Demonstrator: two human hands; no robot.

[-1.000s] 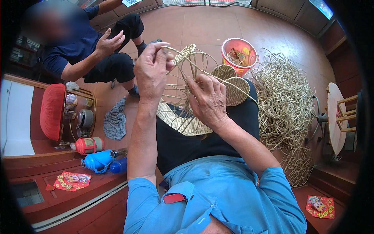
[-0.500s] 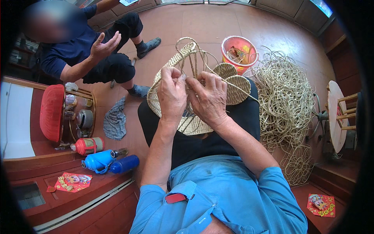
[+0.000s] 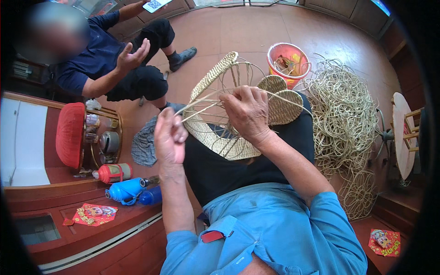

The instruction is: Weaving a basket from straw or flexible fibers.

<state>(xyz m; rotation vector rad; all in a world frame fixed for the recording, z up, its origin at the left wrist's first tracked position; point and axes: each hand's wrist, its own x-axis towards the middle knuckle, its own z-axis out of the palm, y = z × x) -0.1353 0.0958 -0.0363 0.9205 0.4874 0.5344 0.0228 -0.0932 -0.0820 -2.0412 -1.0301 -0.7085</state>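
Note:
A half-woven straw piece (image 3: 213, 78), with a thick braided rim and thin spokes, lies across my lap. My left hand (image 3: 170, 137), slightly blurred, is closed on pale straw cords (image 3: 200, 107) that stretch tight toward my other hand. Over the spokes, my right hand (image 3: 249, 112) pinches the cords with its fingers bent; its fingertips are partly hidden. Another cord runs from behind that hand over two round woven discs (image 3: 285, 108) resting by my right knee.
A large heap of loose straw cord (image 3: 341, 114) lies to the right, beside a red bucket (image 3: 288, 62) with scraps. Another person (image 3: 103, 64) sits at the far left, palm raised, holding a phone (image 3: 156, 4). Flasks (image 3: 123, 190), a red stool (image 3: 70, 135) and a cloth (image 3: 145, 143) are on the left.
My left hand has moved left and toward me, away from my right hand, drawing the cords out straight. My right hand stays nearly in place. The whole view has shifted slightly.

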